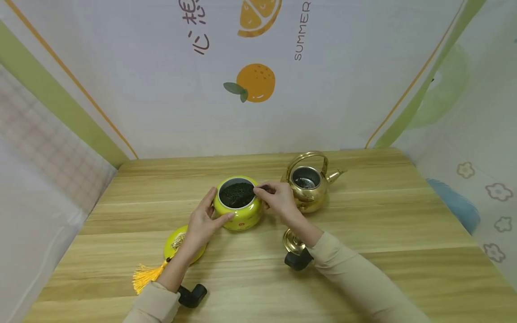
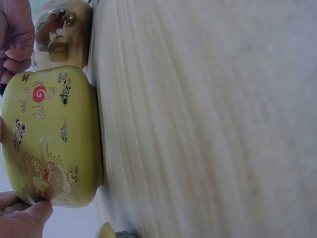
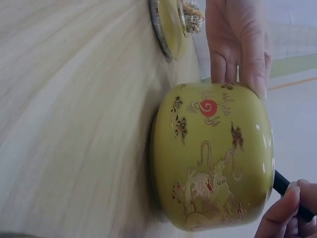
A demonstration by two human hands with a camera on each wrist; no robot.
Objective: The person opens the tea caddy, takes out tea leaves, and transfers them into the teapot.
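A round yellow tea jar [image 1: 242, 220] with a dragon pattern stands on the table, holding dark loose tea leaves [image 1: 233, 194]. My left hand [image 1: 202, 226] holds its left side, thumb on the near wall and fingers round the far left. Over the right rim, my right hand [image 1: 278, 199] pinches the handle of a slim black scoop [image 3: 281, 182], whose far end reaches into the leaves. Close behind that hand is a gold teapot [image 1: 308, 199] without its lid, handle upright and spout to the right. Dark bits lie on its metal floor.
The jar's yellow lid [image 1: 171, 238] with an orange tassel [image 1: 146, 277] lies partly under my left forearm. A gold teapot lid [image 1: 291, 242] sits beside my right forearm. Black wrist camera mounts [image 1: 195, 296] jut from both wrists. A printed cloth wall [image 1: 323, 103] stands behind the wooden table [image 1: 404, 206].
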